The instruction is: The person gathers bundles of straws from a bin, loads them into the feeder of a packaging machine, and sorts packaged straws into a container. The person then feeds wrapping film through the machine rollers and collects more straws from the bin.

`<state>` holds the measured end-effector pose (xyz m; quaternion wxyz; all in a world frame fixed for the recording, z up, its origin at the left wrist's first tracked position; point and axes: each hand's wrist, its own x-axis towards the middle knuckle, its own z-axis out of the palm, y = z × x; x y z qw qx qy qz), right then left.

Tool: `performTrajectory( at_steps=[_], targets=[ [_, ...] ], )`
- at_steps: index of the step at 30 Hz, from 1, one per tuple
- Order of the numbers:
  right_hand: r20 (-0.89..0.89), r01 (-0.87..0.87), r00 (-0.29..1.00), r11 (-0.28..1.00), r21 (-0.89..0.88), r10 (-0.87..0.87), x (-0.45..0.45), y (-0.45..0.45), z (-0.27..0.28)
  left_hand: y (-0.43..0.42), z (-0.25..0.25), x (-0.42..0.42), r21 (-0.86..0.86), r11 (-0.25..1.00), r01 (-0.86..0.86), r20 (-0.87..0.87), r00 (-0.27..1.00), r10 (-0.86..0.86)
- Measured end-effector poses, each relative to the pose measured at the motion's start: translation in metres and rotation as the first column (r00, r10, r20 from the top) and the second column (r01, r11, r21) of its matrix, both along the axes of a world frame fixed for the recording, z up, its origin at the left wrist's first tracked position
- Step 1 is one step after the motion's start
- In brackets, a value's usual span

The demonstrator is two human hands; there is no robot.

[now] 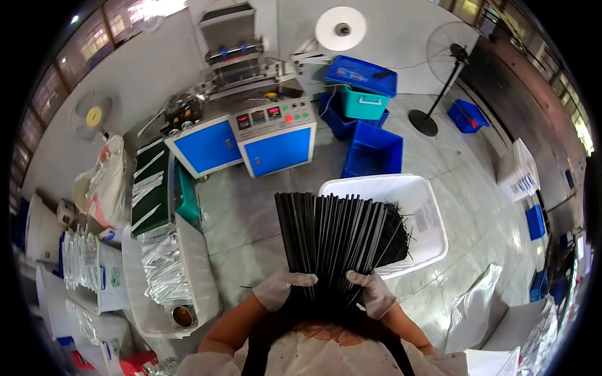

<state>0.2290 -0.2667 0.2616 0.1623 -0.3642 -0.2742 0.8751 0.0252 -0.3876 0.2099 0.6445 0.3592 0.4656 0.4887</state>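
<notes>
A thick, fanned bundle of long black straws stands upright in front of my chest. My left hand, in a pale glove, is closed around the bundle's lower left side, with the thumb across the front. On the lower right side my gloved right hand grips the same bundle, thumb also in front. The fingers behind the straws are hidden, as are the lower ends. Just beyond the bundle, a white bin holds a heap of loose black straws.
A blue-and-white machine with a control panel stands ahead, below a white roll. On the left, a conveyor leads to a bin of wrapped pieces. Blue crates and a standing fan are ahead right.
</notes>
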Motion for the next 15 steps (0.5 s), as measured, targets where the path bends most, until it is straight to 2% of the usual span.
performTrajectory(
  at_steps=[1, 3, 5, 7, 9, 10, 11, 12, 13, 15],
  targets=[
    [-0.051, -0.013, 0.999, 0.996, -0.091, 0.009, -0.013, -0.002, -0.008, -0.006, 0.007, -0.012, -0.058, 0.997, -0.045, -0.123, 0.992, 0.037],
    [-0.147, -0.034, 0.989, 0.975, -0.22, 0.001, -0.041, -0.006, -0.012, -0.022, -0.011, -0.042, -0.043, 0.995, -0.091, -0.104, 0.991, 0.086],
    [-0.176, -0.069, 0.984, 0.959, -0.277, 0.02, -0.066, -0.009, -0.021, -0.028, -0.005, -0.064, -0.025, 0.99, -0.14, -0.093, 0.986, 0.137],
    [-0.212, -0.103, 0.977, 0.937, -0.335, 0.032, -0.09, -0.009, -0.026, -0.03, 0.008, -0.078, -0.008, 0.966, -0.258, -0.031, 0.966, 0.258],
    [-0.23, -0.117, 0.971, 0.964, -0.24, 0.061, -0.11, -0.012, -0.028, -0.043, 0.006, -0.096, -0.034, 0.958, -0.285, -0.048, 0.958, 0.283],
    [-0.229, -0.118, 0.972, 0.961, -0.249, 0.06, -0.119, -0.013, -0.021, -0.044, 0.006, -0.104, -0.049, 0.956, -0.291, -0.061, 0.956, 0.288],
    [-0.143, -0.125, 0.984, 0.978, -0.165, 0.102, -0.13, -0.012, -0.007, -0.045, 0.007, -0.111, -0.064, 0.953, -0.297, -0.073, 0.954, 0.292],
    [-0.057, -0.142, 0.989, 0.987, -0.073, 0.138, -0.141, -0.008, 0.001, -0.035, 0.009, -0.115, -0.154, 0.933, -0.326, 0.15, 0.925, 0.349],
    [-0.064, -0.146, 0.988, 0.987, -0.068, 0.141, -0.15, -0.003, -0.001, -0.025, 0.013, -0.119, -0.243, 0.91, -0.335, 0.359, 0.841, 0.406],
    [0.053, -0.222, 0.974, 0.972, 0.073, 0.219, -0.168, 0.01, -0.005, -0.008, 0.027, -0.13, -0.233, 0.899, -0.372, 0.324, 0.841, 0.432]
  ],
)
